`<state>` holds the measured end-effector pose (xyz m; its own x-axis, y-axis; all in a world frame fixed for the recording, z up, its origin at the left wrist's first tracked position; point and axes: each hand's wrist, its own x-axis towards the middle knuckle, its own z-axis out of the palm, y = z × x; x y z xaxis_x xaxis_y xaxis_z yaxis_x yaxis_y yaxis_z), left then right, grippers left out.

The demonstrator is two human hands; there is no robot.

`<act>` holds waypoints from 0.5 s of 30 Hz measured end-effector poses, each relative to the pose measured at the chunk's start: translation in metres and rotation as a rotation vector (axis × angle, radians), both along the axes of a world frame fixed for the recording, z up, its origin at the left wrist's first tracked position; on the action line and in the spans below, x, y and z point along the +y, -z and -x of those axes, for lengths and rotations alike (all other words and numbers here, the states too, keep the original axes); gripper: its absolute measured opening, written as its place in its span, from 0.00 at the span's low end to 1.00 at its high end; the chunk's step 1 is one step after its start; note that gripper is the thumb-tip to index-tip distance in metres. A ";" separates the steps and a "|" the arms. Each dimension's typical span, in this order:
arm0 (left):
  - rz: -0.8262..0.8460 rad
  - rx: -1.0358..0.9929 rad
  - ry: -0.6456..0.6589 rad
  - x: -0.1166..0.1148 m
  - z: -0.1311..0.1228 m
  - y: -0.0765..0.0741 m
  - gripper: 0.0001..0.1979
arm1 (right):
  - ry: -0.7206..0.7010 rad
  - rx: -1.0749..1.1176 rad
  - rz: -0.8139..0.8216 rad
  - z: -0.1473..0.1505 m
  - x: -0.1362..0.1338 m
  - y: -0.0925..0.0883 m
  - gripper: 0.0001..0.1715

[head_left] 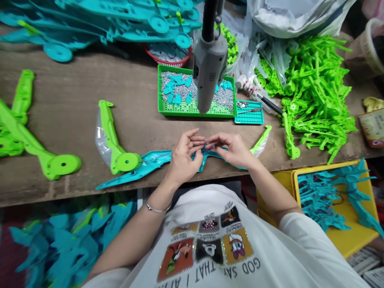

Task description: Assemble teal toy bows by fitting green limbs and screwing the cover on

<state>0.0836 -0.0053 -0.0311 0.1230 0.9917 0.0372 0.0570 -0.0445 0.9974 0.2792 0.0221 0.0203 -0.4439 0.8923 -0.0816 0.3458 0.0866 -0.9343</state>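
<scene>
A long teal plastic piece [156, 160], bow-like in shape, lies near the table's front edge. A bright green arm with a round end [127, 162] sits on its left part; another green arm [262, 140] rises at its right. A thin dark line runs along the teal piece towards my hands. My left hand [186, 158] is over the middle of the piece, fingers curled towards the thumb. Beside it my right hand [229, 148] pinches at the same spot, fingertips nearly touching the left ones. Something small and purplish shows between them; my fingers hide most of it.
A grey hanging electric screwdriver [209, 76] hangs over a green basket [195, 114] of screws and teal bits. Beside it lies a small teal tray [249, 118]. Green parts [318, 96] pile up at right. Teal parts fill a yellow bin [336, 240].
</scene>
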 end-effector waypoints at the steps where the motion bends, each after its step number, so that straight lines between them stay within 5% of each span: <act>1: 0.003 -0.015 0.024 0.000 -0.001 0.000 0.33 | 0.004 -0.031 -0.055 0.000 -0.003 -0.001 0.18; 7: -0.004 0.006 0.115 0.002 -0.004 0.003 0.35 | -0.003 -0.101 -0.322 -0.003 -0.008 0.001 0.18; 11: 0.019 -0.040 0.115 0.004 -0.005 0.008 0.34 | 0.043 -0.070 -0.228 -0.005 -0.008 0.011 0.29; 15: 0.028 -0.035 0.132 0.006 -0.002 0.010 0.33 | 0.082 -0.031 -0.117 -0.001 -0.010 0.022 0.28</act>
